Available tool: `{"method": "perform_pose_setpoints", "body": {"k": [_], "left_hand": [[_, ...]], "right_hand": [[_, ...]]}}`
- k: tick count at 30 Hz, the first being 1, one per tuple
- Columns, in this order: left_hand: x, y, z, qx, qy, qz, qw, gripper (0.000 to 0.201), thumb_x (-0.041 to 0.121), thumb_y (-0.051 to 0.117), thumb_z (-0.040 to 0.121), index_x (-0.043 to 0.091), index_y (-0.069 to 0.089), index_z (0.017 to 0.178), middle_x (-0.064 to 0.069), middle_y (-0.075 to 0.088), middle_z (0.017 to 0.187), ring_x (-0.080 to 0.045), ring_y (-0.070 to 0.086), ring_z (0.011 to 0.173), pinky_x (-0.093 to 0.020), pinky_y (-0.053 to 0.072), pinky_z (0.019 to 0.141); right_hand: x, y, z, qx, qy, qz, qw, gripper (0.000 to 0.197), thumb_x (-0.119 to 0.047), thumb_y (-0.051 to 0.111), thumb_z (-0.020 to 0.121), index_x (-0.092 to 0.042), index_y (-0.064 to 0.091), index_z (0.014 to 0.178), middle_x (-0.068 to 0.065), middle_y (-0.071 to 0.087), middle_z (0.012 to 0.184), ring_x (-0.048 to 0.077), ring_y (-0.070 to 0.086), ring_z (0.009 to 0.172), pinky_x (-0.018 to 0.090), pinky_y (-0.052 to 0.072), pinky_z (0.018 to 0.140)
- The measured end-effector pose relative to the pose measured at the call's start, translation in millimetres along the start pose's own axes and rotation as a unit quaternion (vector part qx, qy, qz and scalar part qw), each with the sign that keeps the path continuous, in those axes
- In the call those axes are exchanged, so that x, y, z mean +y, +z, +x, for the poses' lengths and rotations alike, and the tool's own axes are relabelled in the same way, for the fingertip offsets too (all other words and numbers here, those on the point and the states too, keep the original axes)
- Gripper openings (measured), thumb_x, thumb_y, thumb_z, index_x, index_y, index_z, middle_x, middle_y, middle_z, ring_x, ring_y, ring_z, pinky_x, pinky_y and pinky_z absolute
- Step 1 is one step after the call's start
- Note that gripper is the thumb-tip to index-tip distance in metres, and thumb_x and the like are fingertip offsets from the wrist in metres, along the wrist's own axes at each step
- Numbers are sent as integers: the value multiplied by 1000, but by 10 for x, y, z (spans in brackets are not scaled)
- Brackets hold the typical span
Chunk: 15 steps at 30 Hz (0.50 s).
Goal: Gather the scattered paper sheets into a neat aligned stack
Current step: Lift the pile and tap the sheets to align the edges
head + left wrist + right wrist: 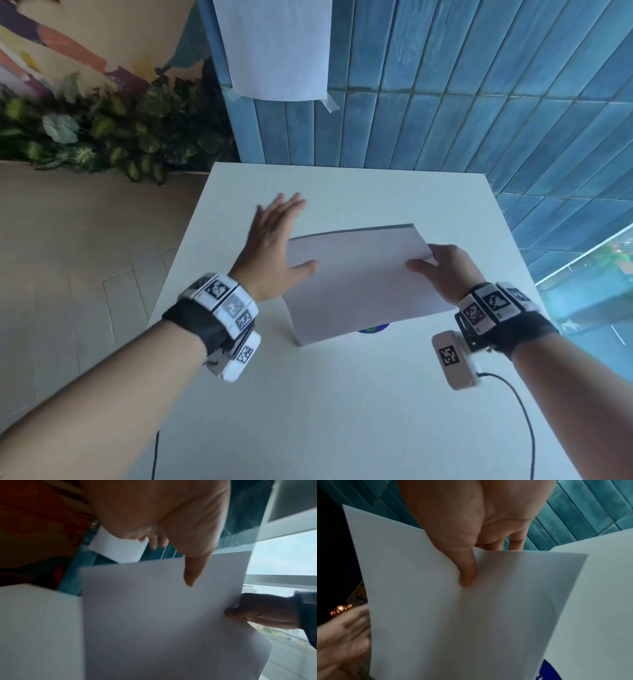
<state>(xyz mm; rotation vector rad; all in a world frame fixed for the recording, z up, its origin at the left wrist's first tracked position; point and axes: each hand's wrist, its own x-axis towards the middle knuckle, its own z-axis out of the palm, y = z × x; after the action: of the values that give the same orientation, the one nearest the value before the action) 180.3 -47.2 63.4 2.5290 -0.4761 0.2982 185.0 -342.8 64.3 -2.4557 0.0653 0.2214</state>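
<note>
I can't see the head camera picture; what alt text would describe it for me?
Seen from above, a person's right hand pinches the right edge of a slightly curved stack of white paper sheets held over a white square table. The left hand, fingers straight, is at the stack's left edge. A blue tiled wall stands behind.

The white square tabletop lay bare near me and along its far edge, so either of my hands could pass there. In the middle, the white paper sheets I held above it blocked the way. A blue round sticker lay flat beneath them. The blue tiled wall closed off the far side.
</note>
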Motion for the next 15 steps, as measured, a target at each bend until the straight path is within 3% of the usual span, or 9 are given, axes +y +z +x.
{"method": "perform_pose_setpoints", "body": {"k": [2, 5, 7, 10, 13, 15], "left_hand": [[152, -13, 149, -83, 8, -15, 996, 72, 37, 70, 79, 18, 39, 141, 0, 39, 151, -19, 30, 143, -38, 13, 121], [256, 27, 241, -141, -45, -105, 983, 33, 33, 60, 86, 25, 58, 118, 4, 65, 123, -19, 59, 116, -38, 44, 104], [259, 72, 200, -113, -54, -133, 983, 25, 30, 55, 88, 20, 62, 110, -1, 71, 106, -24, 65, 100, -40, 51, 92], [238, 124, 104, -44, -55, -149, 986, 28, 28, 54, 91, 8, 61, 109, -9, 72, 100, -29, 66, 95, -37, 52, 87], [223, 116, 49, 4, -82, -227, 971, 29, 27, 54, 90, 6, 63, 109, -6, 73, 103, -23, 67, 98, -32, 51, 87], [221, 98, 42, 32, -110, -288, 951, 32, 27, 56, 88, 8, 63, 113, -3, 72, 110, -16, 66, 105, -28, 49, 93]], "right_hand": [[-72, -57, -10, -13, -12, -25, 1000, 21, -22, 62, 85, -19, 71, 104, 11, 71, 99, 30, 63, 93, 37, 48, 81], [-164, -123, -16, -19, -31, -53, 998, 20, -24, 64, 83, -20, 72, 101, 10, 72, 101, 30, 63, 93, 38, 50, 83], [-228, -176, -55, -19, -38, -66, 997, 20, -25, 64, 82, -21, 71, 100, 10, 72, 100, 30, 63, 92, 37, 50, 81], [-296, -252, -138, 13, -68, -77, 995, 19, -31, 64, 80, -26, 69, 98, 6, 73, 99, 26, 63, 88, 37, 52, 79], [-340, -346, -227, 112, -82, -31, 990, 35, -46, 71, 72, -34, 67, 104, -9, 72, 107, 14, 65, 101, 33, 50, 88], [-312, -390, -265, 203, -92, -31, 974, 54, -59, 72, 65, -35, 61, 113, -11, 69, 112, 13, 63, 105, 38, 46, 97]]}}
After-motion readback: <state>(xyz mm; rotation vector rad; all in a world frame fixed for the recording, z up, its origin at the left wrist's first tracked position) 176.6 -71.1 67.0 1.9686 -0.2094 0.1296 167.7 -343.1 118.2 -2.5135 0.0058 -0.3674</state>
